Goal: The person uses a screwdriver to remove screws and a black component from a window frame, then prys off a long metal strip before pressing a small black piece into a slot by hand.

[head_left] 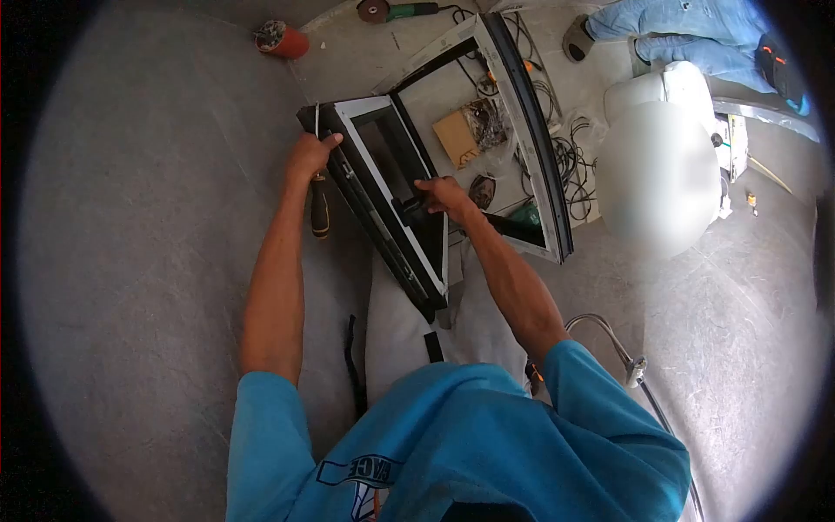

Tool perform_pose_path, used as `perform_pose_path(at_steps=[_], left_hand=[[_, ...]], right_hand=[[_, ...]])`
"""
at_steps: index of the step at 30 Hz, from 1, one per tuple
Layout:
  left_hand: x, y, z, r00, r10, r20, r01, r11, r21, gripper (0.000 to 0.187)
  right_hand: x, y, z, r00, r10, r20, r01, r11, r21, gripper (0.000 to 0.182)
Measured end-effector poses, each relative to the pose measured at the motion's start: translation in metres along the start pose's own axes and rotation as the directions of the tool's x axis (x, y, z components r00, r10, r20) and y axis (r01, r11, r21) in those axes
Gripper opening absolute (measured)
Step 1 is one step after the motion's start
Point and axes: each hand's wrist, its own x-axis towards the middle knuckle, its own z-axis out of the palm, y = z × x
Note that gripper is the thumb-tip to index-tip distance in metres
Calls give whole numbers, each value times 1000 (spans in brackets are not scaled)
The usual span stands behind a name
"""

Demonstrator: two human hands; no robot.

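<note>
A black and white window sash (370, 196) is tilted across my knees, inside the open side of a larger window frame (526, 130). My left hand (310, 157) is closed round its upper left corner, thumb on top. A screwdriver-like tool with a black and yellow handle (321, 213) hangs just below that hand; whether my fingers grip it is hidden. My right hand (447, 197) reaches into the sash opening, its fingers closed on a black window handle (409, 206). A metal lock strip runs along the sash's outer left edge.
A co-worker's blurred head (658, 178) is close on the right; a person's jeans (696, 35) show behind. An angle grinder (396, 10), a red bucket (283, 41), an open cardboard box (461, 135) and tangled cables (570, 161) lie on the floor. A hose (622, 352) curves at my right.
</note>
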Motion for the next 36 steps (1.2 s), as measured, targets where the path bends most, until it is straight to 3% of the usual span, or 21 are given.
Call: perform_pose_path(at_steps=[2, 5, 6, 7, 8, 9, 10, 11, 13, 18, 20, 22, 23, 25, 27, 29, 31, 33, 36], left_hand=[[21, -22, 12, 964, 212, -160, -211, 977, 26, 67], [18, -17, 8, 976, 173, -135, -156, 980, 125, 68], [13, -11, 5, 976, 170, -135, -153, 980, 128, 68], [5, -6, 4, 986, 99, -135, -90, 993, 71, 66], [-3, 1, 3, 990, 33, -135, -31, 999, 15, 63], [-4, 1, 3, 990, 38, -138, -36, 999, 19, 63], [-8, 0, 5, 977, 123, -173, -130, 991, -29, 62], [-9, -1, 6, 955, 206, -212, -226, 971, -74, 60], [-6, -2, 4, 969, 180, -168, -193, 979, -67, 59], [-4, -1, 2, 974, 184, -134, -196, 977, -83, 55], [4, -8, 6, 977, 117, -180, -120, 993, -6, 57], [20, -24, 9, 973, 158, -167, -167, 985, -41, 60], [29, -31, 10, 970, 191, -149, -203, 977, -72, 64], [2, -10, 6, 981, 136, -138, -148, 986, -79, 65], [-4, -2, 3, 986, 91, -137, -104, 991, -89, 66], [4, -8, 6, 962, 159, -222, -142, 986, 90, 60], [6, -9, 6, 980, 129, -155, -128, 992, 14, 58], [-2, -2, 1, 989, 105, -104, -113, 991, -68, 57], [-21, 11, 4, 982, 67, -177, -64, 998, 21, 56]], right_hand=[[-5, 0, -1, 996, -55, -73, 50, 996, -72, 26], [30, 40, -20, 987, -159, 40, 163, 970, -181, 33], [45, 57, -28, 802, -590, 88, 539, 654, -530, 33], [45, 66, -30, 464, -836, 293, 665, 110, -739, 34], [47, 73, -30, 467, -835, 291, 666, 116, -737, 34], [45, 67, -26, 496, -836, 234, 690, 216, -691, 34], [40, 65, -22, 532, -828, 178, 706, 317, -634, 34], [36, 62, -16, 531, -829, 175, 706, 319, -632, 34], [27, 62, -6, 795, -603, 65, 488, 573, -659, 40], [13, 48, -5, 803, -582, 128, 474, 496, -728, 42], [8, 49, -3, 792, -594, 143, 477, 456, -751, 40], [17, 56, -2, 603, -781, 163, 591, 301, -748, 34], [19, 57, -4, 600, -783, 163, 592, 297, -750, 34], [8, 62, -2, 685, -721, 108, 563, 429, -707, 32], [-2, 69, -3, 725, -682, 101, 507, 429, -747, 30], [-10, 77, -2, 766, -636, 88, 446, 428, -786, 27], [-41, 73, 2, 891, -450, -56, 220, 536, -815, 33], [-72, 69, 3, 917, -395, -65, 187, 568, -801, 37], [-100, 81, 0, 932, -356, -63, 175, 597, -783, 42]])
